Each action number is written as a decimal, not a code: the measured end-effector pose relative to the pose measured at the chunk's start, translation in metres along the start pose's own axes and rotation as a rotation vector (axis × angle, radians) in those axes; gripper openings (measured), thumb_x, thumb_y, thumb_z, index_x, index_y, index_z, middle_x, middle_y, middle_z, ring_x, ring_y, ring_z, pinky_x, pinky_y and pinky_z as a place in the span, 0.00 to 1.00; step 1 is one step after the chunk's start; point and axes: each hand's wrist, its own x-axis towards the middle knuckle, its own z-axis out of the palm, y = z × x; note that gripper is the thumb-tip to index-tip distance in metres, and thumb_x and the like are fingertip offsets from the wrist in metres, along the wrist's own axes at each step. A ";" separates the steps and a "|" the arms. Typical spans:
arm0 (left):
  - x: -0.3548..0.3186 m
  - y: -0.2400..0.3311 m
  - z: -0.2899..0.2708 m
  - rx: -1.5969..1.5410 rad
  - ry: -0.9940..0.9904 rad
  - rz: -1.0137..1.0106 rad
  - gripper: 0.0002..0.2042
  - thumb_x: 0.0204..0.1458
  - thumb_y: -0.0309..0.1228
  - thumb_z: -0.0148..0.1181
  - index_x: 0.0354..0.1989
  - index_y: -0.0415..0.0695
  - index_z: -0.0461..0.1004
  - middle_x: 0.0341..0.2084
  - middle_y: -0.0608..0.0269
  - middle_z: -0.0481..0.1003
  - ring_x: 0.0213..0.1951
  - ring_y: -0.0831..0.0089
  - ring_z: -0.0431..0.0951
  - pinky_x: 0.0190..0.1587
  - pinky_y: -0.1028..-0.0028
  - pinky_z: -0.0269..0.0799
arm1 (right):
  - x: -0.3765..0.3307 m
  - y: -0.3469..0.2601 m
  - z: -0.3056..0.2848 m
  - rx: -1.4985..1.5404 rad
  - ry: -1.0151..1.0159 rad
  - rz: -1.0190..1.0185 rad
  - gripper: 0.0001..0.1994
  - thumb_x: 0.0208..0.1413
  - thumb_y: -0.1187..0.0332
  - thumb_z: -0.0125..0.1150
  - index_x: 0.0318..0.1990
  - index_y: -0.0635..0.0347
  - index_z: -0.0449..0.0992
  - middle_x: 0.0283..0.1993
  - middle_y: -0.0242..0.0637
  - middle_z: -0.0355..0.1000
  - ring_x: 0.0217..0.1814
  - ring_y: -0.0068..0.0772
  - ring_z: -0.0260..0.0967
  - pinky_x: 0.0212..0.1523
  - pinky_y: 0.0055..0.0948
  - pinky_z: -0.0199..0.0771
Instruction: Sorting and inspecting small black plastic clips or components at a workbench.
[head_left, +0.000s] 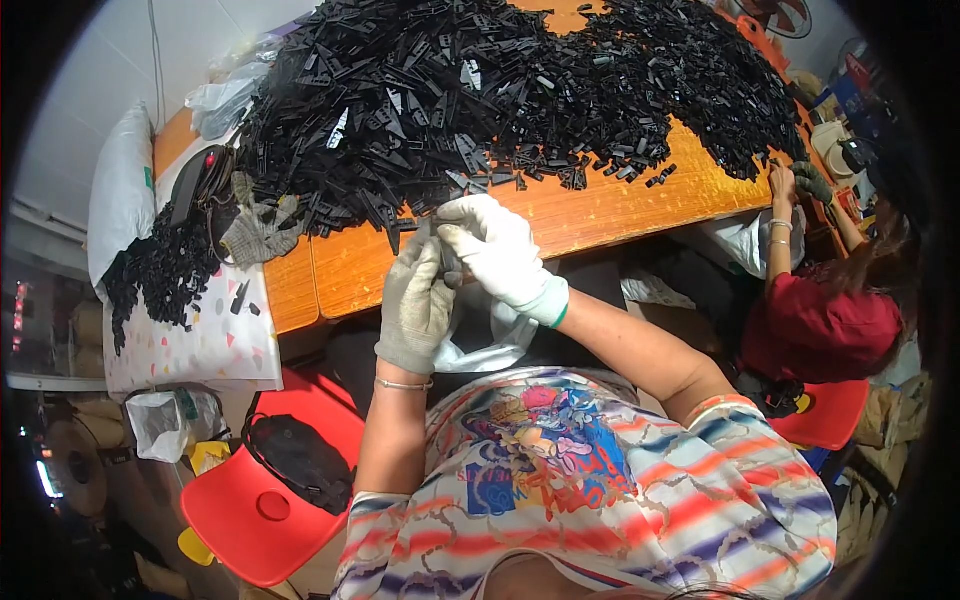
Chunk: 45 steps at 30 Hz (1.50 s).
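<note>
Both my hands wear work gloves and meet just off the front edge of the wooden table. My left hand (414, 308), in a greyish glove, is closed around a small dark plastic piece (448, 258), mostly hidden by the fingers. My right hand (498, 248), in a white glove with a green cuff, is pinched against the same piece from the right. Just beyond the fingertips lies a large heap of flat black plastic parts (400, 110), many long and pointed. A white plastic bag (487, 338) hangs below my hands.
The table (600, 218) carries the heap over most of its width. At left are a spare grey glove (258, 222), a smaller pile of black parts (165, 275) and a white sack (124, 190). A red chair (240, 510) stands lower left. Another person in a dark red top (820, 320) works at right.
</note>
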 end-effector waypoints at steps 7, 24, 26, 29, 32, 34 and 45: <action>-0.010 0.004 0.007 0.107 -0.073 0.026 0.10 0.65 0.30 0.46 0.50 0.39 0.67 0.38 0.65 0.72 0.36 0.78 0.72 0.42 0.78 0.70 | 0.002 -0.004 -0.005 0.130 -0.043 0.073 0.12 0.60 0.69 0.58 0.48 0.66 0.71 0.36 0.35 0.75 0.35 0.19 0.71 0.36 0.21 0.74; -0.015 0.005 0.014 0.412 0.032 0.181 0.09 0.66 0.32 0.43 0.48 0.42 0.65 0.24 0.74 0.63 0.21 0.91 0.57 0.20 0.89 0.53 | -0.003 -0.014 0.000 0.190 -0.085 0.016 0.13 0.59 0.70 0.58 0.50 0.67 0.72 0.43 0.38 0.75 0.42 0.21 0.72 0.44 0.23 0.73; -0.016 0.005 0.016 0.459 0.019 0.197 0.09 0.66 0.32 0.43 0.49 0.41 0.65 0.24 0.74 0.63 0.21 0.91 0.57 0.20 0.89 0.53 | -0.003 -0.014 -0.001 0.144 -0.061 -0.041 0.13 0.59 0.70 0.58 0.49 0.66 0.72 0.43 0.38 0.75 0.42 0.22 0.72 0.45 0.23 0.73; -0.016 0.005 0.014 0.473 0.088 0.167 0.10 0.65 0.31 0.43 0.50 0.40 0.65 0.23 0.73 0.63 0.21 0.91 0.57 0.21 0.88 0.53 | -0.004 -0.020 -0.002 0.097 -0.091 0.005 0.13 0.58 0.70 0.59 0.48 0.66 0.73 0.42 0.37 0.76 0.42 0.21 0.72 0.44 0.22 0.73; -0.014 0.002 0.012 0.519 0.091 0.207 0.08 0.66 0.33 0.43 0.46 0.44 0.67 0.22 0.75 0.65 0.20 0.90 0.58 0.20 0.87 0.52 | -0.004 -0.016 0.000 0.108 -0.073 0.034 0.13 0.57 0.70 0.61 0.48 0.66 0.74 0.40 0.37 0.77 0.40 0.21 0.73 0.42 0.22 0.74; -0.013 0.002 0.012 0.536 0.087 0.191 0.09 0.66 0.33 0.43 0.46 0.43 0.67 0.22 0.75 0.64 0.20 0.91 0.58 0.20 0.87 0.52 | -0.004 -0.011 0.002 0.077 -0.056 -0.034 0.12 0.58 0.70 0.59 0.48 0.65 0.73 0.36 0.37 0.77 0.34 0.19 0.72 0.36 0.22 0.73; -0.014 -0.005 0.008 0.640 0.140 0.289 0.08 0.65 0.30 0.45 0.46 0.41 0.67 0.25 0.74 0.66 0.24 0.88 0.61 0.25 0.85 0.58 | 0.001 -0.019 -0.008 -0.591 -0.200 -0.380 0.13 0.55 0.66 0.59 0.46 0.62 0.74 0.38 0.49 0.74 0.39 0.44 0.76 0.36 0.32 0.76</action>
